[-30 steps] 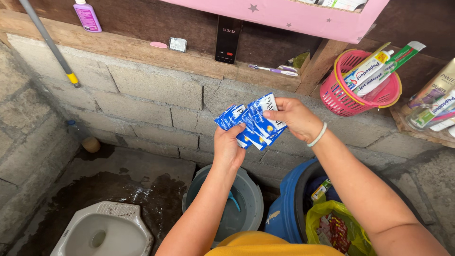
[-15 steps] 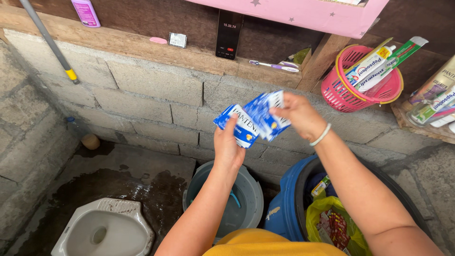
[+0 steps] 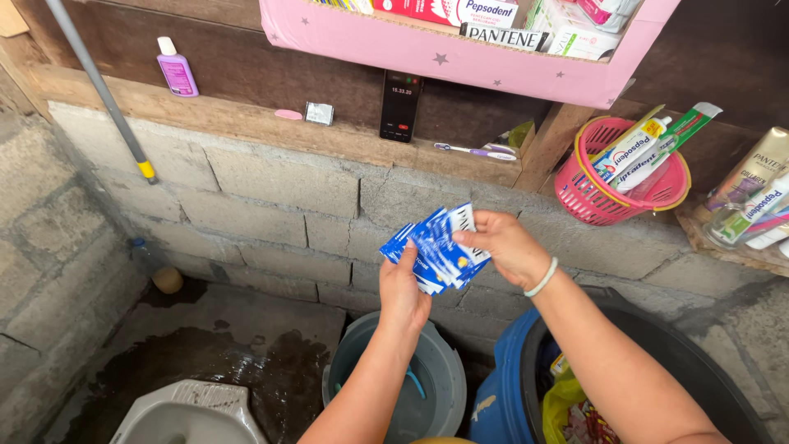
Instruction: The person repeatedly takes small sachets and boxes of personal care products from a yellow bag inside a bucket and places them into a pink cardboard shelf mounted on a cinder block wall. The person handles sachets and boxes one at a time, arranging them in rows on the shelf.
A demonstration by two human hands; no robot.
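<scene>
Both of my hands hold a fanned bunch of blue and white sachets (image 3: 438, 253) in front of a grey block wall. My left hand (image 3: 402, 288) grips the bunch from below, its thumb on the front sachet. My right hand (image 3: 503, 244), with a pale band at the wrist, pinches the bunch's upper right edge. Straight below the hands stands a grey bucket (image 3: 445, 379), with a blue barrel (image 3: 498, 389) to its right.
A wooden ledge (image 3: 238, 122) carries a purple bottle (image 3: 177, 69), a black phone (image 3: 400, 104) and a toothbrush (image 3: 475, 150). A pink shelf box (image 3: 460, 56) hangs above. A pink basket (image 3: 618, 174) with toothpaste tubes is at right. A squat toilet (image 3: 185, 413) sits on wet floor.
The view has tilted up, so the pink shelf's contents show. My hands have brought the sachets back together into one fan, lower in the frame.
</scene>
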